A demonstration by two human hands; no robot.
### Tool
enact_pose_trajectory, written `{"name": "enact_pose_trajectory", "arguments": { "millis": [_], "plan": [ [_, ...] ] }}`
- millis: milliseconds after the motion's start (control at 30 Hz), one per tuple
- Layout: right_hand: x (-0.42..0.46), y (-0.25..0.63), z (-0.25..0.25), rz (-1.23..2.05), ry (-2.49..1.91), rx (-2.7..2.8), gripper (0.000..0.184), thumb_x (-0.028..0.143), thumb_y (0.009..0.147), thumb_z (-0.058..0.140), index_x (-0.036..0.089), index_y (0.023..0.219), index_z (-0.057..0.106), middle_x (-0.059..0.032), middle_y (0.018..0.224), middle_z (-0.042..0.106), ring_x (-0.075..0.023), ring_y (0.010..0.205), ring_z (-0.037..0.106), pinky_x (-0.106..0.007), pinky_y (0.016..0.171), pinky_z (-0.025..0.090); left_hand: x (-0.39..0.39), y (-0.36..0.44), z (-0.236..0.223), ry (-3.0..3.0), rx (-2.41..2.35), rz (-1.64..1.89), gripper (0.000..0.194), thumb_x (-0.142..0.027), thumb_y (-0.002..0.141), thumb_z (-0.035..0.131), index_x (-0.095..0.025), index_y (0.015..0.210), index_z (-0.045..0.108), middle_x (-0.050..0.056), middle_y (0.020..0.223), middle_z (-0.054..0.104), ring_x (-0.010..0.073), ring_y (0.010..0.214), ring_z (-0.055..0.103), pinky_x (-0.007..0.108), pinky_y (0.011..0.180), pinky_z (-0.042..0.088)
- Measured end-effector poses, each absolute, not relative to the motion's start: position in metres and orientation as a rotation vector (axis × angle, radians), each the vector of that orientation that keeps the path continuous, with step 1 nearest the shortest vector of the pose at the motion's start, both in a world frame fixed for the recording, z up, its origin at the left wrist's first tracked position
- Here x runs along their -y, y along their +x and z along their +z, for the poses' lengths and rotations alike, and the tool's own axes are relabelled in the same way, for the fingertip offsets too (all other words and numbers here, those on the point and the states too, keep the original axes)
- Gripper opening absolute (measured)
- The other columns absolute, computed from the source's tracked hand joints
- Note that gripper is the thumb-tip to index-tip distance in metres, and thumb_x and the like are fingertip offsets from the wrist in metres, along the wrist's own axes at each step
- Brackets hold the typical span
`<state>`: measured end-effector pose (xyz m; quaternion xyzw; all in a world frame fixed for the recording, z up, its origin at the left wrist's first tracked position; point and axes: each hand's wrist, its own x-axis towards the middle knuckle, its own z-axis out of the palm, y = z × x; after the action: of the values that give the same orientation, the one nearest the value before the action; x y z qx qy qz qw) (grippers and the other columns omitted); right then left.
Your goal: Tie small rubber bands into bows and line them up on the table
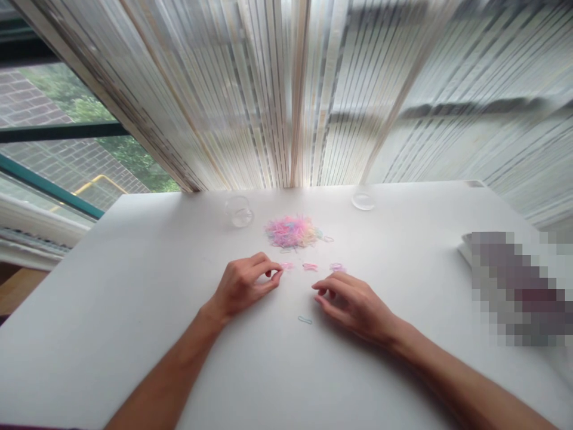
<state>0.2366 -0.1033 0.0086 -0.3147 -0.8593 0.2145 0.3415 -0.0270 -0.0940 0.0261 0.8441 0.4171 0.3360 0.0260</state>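
A heap of small pastel elastic bands (293, 232) lies on the white table. In front of it are three little clusters: a pale pink cluster (286, 266), a brighter pink cluster (310, 267) and a lilac cluster (337, 267). My left hand (246, 280) pinches thumb and forefinger together beside the pale pink cluster; anything between the tips is too small to make out. My right hand (353, 301) hovers by the lilac cluster, fingers curled but apart, with nothing seen in them. A single green band (305, 320) lies nearer me, between the hands.
Behind the heap stand a clear round container (240, 212) on the left and a clear shallow lid or dish (363, 202) on the right. A blurred-out object (519, 289) occupies the table's right side. Striped curtains (268, 89) hang along the far edge.
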Motion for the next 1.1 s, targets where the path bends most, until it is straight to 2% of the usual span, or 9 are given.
{"name": "enact_pose_trajectory", "arguments": {
  "millis": [233,600,900,1100],
  "plan": [
    [0.104,0.24,0.009,0.617,-0.824,2.283,0.015,0.017,0.095,0.054,0.019,0.106,0.066,-0.0049,0.084,0.068,-0.0155,0.073,0.064,-0.028,0.066,0.053,0.09,-0.035,0.024,2.558,-1.379,0.94,0.014,-0.02,0.091,0.063,-0.019,0.087,0.076,-0.001,0.072,0.065,0.0065,0.055,0.053,0.017,0.052,0.04],
    [0.104,0.239,0.012,0.649,-0.823,2.292,0.015,0.016,0.095,0.055,0.019,0.102,0.068,-0.0051,0.083,0.067,-0.0156,0.071,0.063,-0.028,0.066,0.053,0.088,-0.042,0.017,2.592,-1.301,0.948,0.014,-0.022,0.095,0.063,-0.021,0.097,0.077,-0.001,0.079,0.07,0.0068,0.06,0.061,0.017,0.058,0.045],
    [0.104,0.237,0.008,0.543,-0.854,2.139,0.016,0.019,0.096,0.057,0.02,0.109,0.065,-0.0027,0.077,0.064,-0.0148,0.067,0.061,-0.027,0.064,0.054,0.101,-0.023,0.026,2.563,-1.045,1.169,0.013,-0.016,0.092,0.068,-0.021,0.1,0.076,-0.002,0.07,0.063,0.0063,0.057,0.056,0.017,0.055,0.044],
    [0.104,0.238,0.012,0.548,-0.76,2.11,0.012,0.018,0.094,0.061,0.022,0.104,0.067,-0.0028,0.08,0.066,-0.0138,0.067,0.062,-0.026,0.064,0.055,0.109,-0.01,0.024,2.579,-0.923,1.097,0.015,-0.016,0.093,0.066,-0.021,0.102,0.076,-0.002,0.068,0.062,0.0069,0.056,0.054,0.018,0.056,0.043]
  ]
}}
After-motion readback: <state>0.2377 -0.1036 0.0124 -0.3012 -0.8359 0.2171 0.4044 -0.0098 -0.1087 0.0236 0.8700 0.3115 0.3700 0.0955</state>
